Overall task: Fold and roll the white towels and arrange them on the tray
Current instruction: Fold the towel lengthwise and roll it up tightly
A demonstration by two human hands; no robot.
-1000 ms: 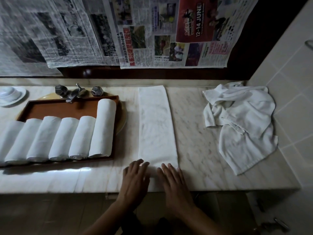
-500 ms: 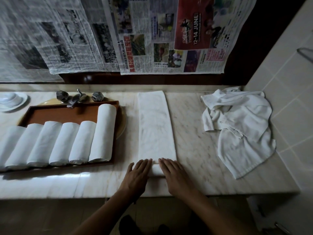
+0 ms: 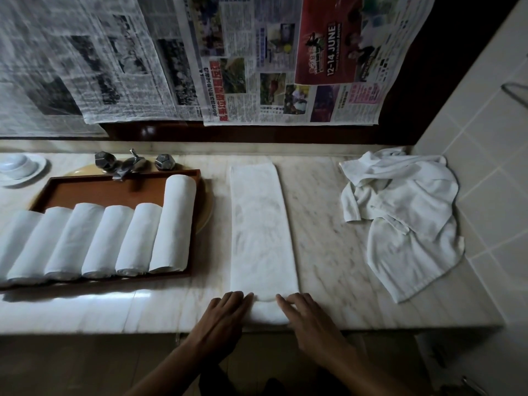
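The left hand point(image 3: 225, 312) and right hand point(image 3: 304, 314) press, fingers straight, on the rolled near end of a folded towel point(image 3: 261, 224) at 6 o'clock on the bench point(image 3: 328, 238), hiding its corners. Rolled towels point(image 3: 171, 224) fill the tray point(image 3: 114, 192) at 9 o'clock, the leftmost cut off.

my left hand point(image 3: 225, 312) and right hand point(image 3: 304, 312) press flat on the towel point(image 3: 263, 230) at its rolled near end | strip runs away from my fingers | tray point(image 3: 108, 192) of rolled towels point(image 3: 100, 241) off my left hand | loose pile point(image 3: 400, 218) beyond my right

tray point(image 3: 114, 192) left | folded towel point(image 3: 261, 230) centre | towel heap point(image 3: 405, 221) right | hands point(image 3: 265, 315) on towel's near end
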